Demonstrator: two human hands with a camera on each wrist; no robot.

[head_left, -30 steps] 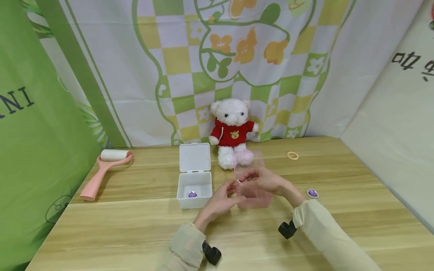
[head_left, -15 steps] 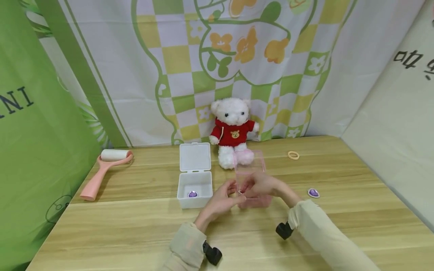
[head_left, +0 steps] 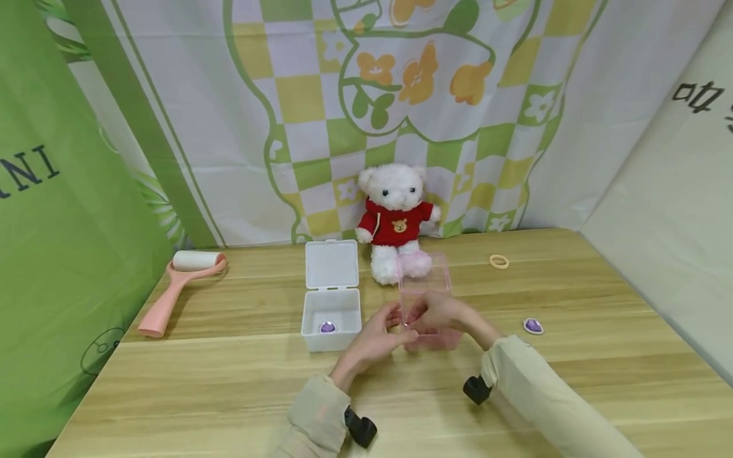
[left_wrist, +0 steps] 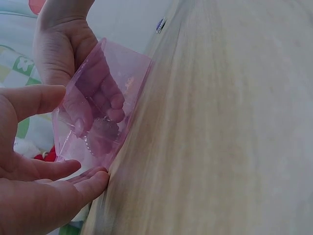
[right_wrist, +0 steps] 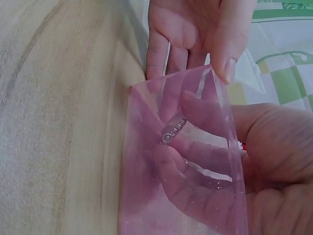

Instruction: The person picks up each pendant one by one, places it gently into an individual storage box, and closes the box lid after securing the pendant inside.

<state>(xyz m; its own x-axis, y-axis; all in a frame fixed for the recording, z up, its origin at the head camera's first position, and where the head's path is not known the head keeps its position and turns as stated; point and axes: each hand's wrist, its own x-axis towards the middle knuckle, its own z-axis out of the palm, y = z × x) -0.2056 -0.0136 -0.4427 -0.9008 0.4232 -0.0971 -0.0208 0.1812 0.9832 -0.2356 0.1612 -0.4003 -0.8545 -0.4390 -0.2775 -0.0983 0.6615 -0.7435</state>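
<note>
In the head view a see-through pink box (head_left: 432, 342) stands on the table with its lid (head_left: 425, 272) raised. My left hand (head_left: 375, 334) is at its left side, the thumb on the rim's front corner and the mostly straight fingers along the wall. Inside the box, my right hand (head_left: 438, 313) pinches a small gem with a beaded silver rim (right_wrist: 174, 131), seen through the pink wall in the right wrist view; the fingers hide most of it. Left of the pink box stands an open white box (head_left: 332, 341), with a purple gem (head_left: 328, 327) in it.
Another purple gem (head_left: 532, 326) lies right of my right forearm, with a pale orange ring (head_left: 499, 262) farther back. A white teddy bear (head_left: 395, 216) in a red hoodie sits behind the boxes. A pink lint roller (head_left: 172, 296) lies at the left.
My right hand has moved down into the pink box with the gem. My left hand has kept its place at the box's left side.
</note>
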